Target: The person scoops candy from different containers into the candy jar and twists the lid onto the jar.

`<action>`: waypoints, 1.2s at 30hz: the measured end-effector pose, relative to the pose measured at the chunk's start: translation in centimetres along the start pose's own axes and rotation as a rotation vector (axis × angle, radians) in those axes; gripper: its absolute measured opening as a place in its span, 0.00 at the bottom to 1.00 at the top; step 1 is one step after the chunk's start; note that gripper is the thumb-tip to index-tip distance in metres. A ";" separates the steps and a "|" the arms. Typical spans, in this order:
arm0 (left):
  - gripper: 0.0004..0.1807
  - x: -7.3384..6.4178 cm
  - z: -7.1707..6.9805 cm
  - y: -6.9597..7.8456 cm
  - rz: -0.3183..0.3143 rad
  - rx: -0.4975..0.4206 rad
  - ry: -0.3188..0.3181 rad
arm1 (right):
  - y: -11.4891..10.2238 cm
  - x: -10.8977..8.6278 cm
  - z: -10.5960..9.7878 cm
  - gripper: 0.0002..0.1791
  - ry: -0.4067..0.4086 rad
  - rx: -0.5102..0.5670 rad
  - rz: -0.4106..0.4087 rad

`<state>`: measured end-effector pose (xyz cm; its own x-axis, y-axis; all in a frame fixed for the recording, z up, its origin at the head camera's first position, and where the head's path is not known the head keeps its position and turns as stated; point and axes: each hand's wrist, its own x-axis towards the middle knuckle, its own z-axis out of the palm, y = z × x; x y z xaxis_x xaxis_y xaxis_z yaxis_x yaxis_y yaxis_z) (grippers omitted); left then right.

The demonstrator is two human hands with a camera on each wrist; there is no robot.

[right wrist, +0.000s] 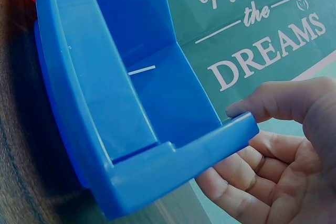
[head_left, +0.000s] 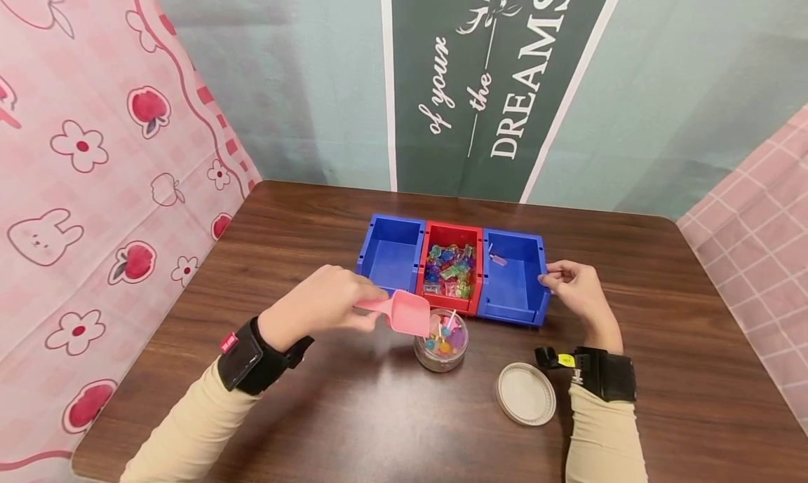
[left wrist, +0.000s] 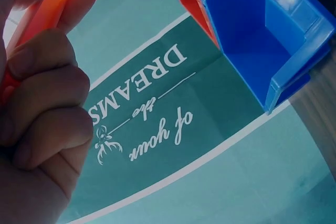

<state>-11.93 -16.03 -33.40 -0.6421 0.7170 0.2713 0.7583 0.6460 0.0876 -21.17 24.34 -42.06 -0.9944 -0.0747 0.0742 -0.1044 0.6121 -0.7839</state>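
Observation:
My left hand (head_left: 325,297) grips the handle of a pink toy scoop (head_left: 410,313). The scoop's blade hangs at the left rim of a clear round jar (head_left: 438,362), which holds colourful pieces, some with white sticks. With thumb and fingers, my right hand (head_left: 581,294) pinches the right side wall of the right blue bin (right wrist: 157,179). Inside that bin lies a small pinkish piece (head_left: 498,260) with a white stick. The joined red bin (head_left: 449,303) in the middle contains a heap of translucent coloured pieces. In the left wrist view, curled fingers (left wrist: 58,93) wrap the scoop handle.
A left blue bin (head_left: 391,262) adjoins the red one. Right of the jar, a round pale lid (head_left: 526,394) lies on the brown wooden table (head_left: 353,427). Printed cloths (head_left: 303,90) hang behind and at both sides.

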 end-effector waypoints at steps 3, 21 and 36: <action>0.11 -0.1 0.1 0.0 -0.005 -0.008 -0.008 | -0.1 0.0 0.0 0.17 0.002 -0.002 -0.002; 0.09 -2.0 2.7 -0.8 -0.400 -0.092 0.207 | -0.6 -0.1 0.0 0.14 0.049 -0.073 -0.045; 0.10 -1.2 7.4 -1.5 -0.775 -0.088 0.284 | -0.4 0.1 0.4 0.14 0.066 -0.080 -0.040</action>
<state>-13.14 -15.89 -40.90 -0.9424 -0.0236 0.3338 0.1264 0.8986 0.4202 -21.24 23.78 -42.01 -0.9879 -0.0497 0.1466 -0.1418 0.6707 -0.7281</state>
